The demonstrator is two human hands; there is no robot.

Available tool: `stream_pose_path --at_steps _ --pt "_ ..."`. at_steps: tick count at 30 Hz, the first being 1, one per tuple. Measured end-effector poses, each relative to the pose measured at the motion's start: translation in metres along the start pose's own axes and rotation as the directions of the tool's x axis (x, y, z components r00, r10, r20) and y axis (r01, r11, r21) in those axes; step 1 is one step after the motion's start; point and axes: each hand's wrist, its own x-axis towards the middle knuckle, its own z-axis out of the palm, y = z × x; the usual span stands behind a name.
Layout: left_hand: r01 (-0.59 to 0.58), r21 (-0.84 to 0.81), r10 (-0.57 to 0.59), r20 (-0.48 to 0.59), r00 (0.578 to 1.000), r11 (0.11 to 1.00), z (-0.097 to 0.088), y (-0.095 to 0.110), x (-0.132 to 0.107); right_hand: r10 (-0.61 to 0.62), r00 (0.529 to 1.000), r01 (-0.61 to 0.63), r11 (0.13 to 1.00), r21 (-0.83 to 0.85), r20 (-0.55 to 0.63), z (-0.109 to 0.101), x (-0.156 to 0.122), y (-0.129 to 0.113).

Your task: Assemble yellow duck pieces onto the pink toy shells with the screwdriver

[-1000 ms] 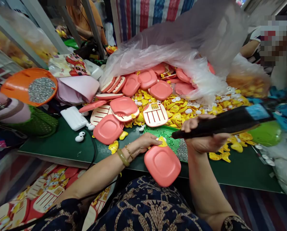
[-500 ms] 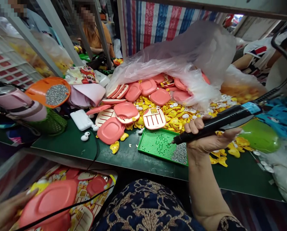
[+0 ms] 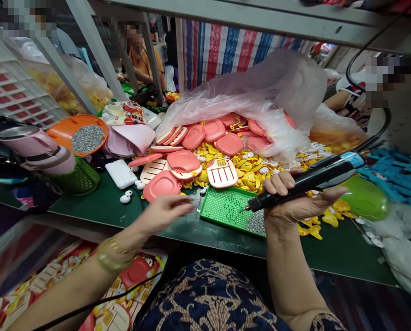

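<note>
My right hand (image 3: pixel 290 207) grips a black electric screwdriver (image 3: pixel 304 181). Its bit points left, over a green perforated tray (image 3: pixel 222 224) that holds small silver screws (image 3: pixel 257 221). Slightly blurred, my left hand (image 3: pixel 164 214) reaches over the table's front edge with fingers stretched to the right and nothing visible in them. Just behind it lies a coral plastic piece (image 3: pixel 160 185), partly hidden by the hand. A cream slotted piece (image 3: pixel 222 173) leans at the tray's back edge, beside a heap of yellow plastic parts (image 3: pixel 250 168).
A clear plastic bag (image 3: pixel 260 87) spills coral pieces at the back. On the left are an orange bowl of screws (image 3: pixel 104 126), a pink tumbler (image 3: pixel 45 149) and a white power bank (image 3: pixel 120 174). Below my left arm, a bag holds finished-looking pieces (image 3: pixel 116 303). Co-workers sit beyond.
My left hand has let go of a coral piece over the lower-left bag and moved up and right to the table. My right hand still holds the screwdriver over the tray.
</note>
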Motion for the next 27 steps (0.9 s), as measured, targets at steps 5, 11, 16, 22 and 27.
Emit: stream_pose_path --at_steps 5,11,16,22,27 --pt "0.374 -0.46 -0.112 0.502 0.858 0.805 0.098 0.054 0.039 -0.15 0.989 0.149 0.986 -0.08 -0.007 0.01 0.0 -0.011" --pt "0.44 -0.593 -0.06 0.55 0.833 0.674 0.124 0.056 0.049 -0.211 0.977 0.202 0.959 -0.197 -0.027 0.007 0.005 -0.022" --pt "0.472 -0.599 -0.085 0.558 0.825 0.647 0.13 0.051 0.058 -0.21 0.977 0.195 0.952 -0.234 -0.044 0.002 0.01 -0.018" --pt "0.32 -0.294 -0.121 0.537 0.835 0.9 0.132 0.03 0.084 -0.213 0.976 0.194 0.942 -0.275 -0.04 -0.002 0.016 -0.017" --pt "-0.312 -0.041 0.315 0.083 0.946 0.949 0.13 0.017 0.104 -0.229 0.972 0.208 0.939 -0.275 -0.046 -0.006 0.022 -0.022"
